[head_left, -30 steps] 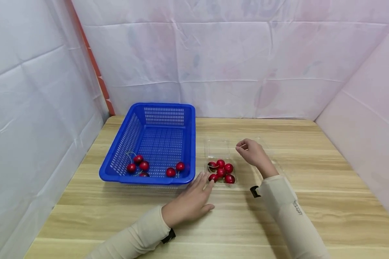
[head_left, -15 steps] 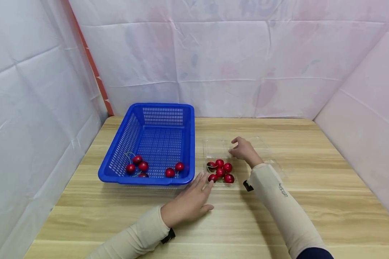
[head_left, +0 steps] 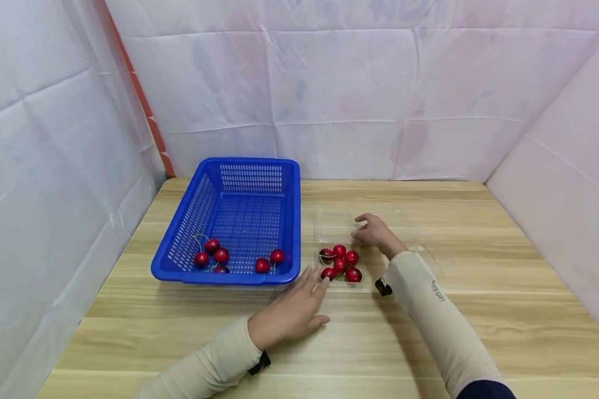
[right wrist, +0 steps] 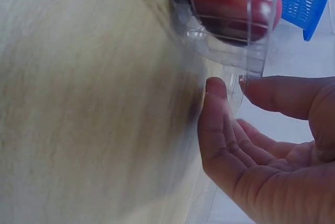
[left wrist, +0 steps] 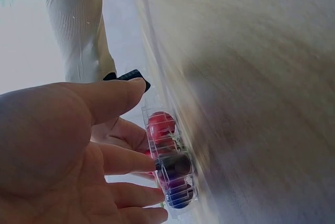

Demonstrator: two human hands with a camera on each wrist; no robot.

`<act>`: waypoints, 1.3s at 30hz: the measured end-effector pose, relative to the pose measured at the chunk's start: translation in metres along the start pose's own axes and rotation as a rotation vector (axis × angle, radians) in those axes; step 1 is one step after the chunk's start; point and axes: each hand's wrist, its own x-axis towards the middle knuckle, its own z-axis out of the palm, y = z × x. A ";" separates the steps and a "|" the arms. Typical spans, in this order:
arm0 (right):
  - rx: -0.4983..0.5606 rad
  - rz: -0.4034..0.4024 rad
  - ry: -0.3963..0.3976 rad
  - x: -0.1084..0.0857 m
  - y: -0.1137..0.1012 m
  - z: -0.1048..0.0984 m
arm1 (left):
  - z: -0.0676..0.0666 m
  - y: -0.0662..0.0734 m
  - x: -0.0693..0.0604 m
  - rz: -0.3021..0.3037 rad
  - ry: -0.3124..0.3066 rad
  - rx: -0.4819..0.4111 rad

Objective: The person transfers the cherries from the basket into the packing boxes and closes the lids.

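Note:
A clear plastic clamshell box (head_left: 335, 227) lies with its lid folded back on the table, its near half holding several red cherries (head_left: 340, 265). My left hand (head_left: 292, 310) rests at the box's near-left corner, fingers extended and thumb spread; in the left wrist view its fingertips (left wrist: 152, 195) meet the box's side. Beside the lid's right edge is my right hand (head_left: 376, 231). Seen from the right wrist, its thumb and forefinger (right wrist: 214, 88) pinch around a thin clear plastic edge, just beyond the cherry-filled half.
Left of the box stands a blue plastic basket (head_left: 293, 221) with several more stemmed cherries (head_left: 221, 255) near its front. Another clear box (head_left: 396, 223) lies open behind and right of my right hand. White sheeting (head_left: 339, 111) walls in the wooden table (head_left: 479, 310).
My right hand has moved left from above the other clear box to the lid's edge, its fingers reaching there half a second ago. The left hand has stayed put.

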 end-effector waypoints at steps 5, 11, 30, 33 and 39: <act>0.084 -0.023 0.023 0.001 0.000 0.001 | -0.002 0.001 0.000 -0.011 -0.006 -0.009; 0.099 -0.140 0.055 -0.001 -0.002 0.000 | -0.004 0.001 -0.001 -0.016 0.000 -0.008; 0.081 -0.497 0.013 -0.052 -0.004 0.004 | -0.003 0.001 0.001 -0.057 0.002 -0.032; -0.053 -0.562 -0.014 -0.061 0.003 0.011 | -0.002 0.001 0.001 -0.059 0.001 -0.026; -0.239 -0.705 -0.006 -0.069 0.014 0.022 | -0.002 0.001 0.001 -0.061 0.009 -0.010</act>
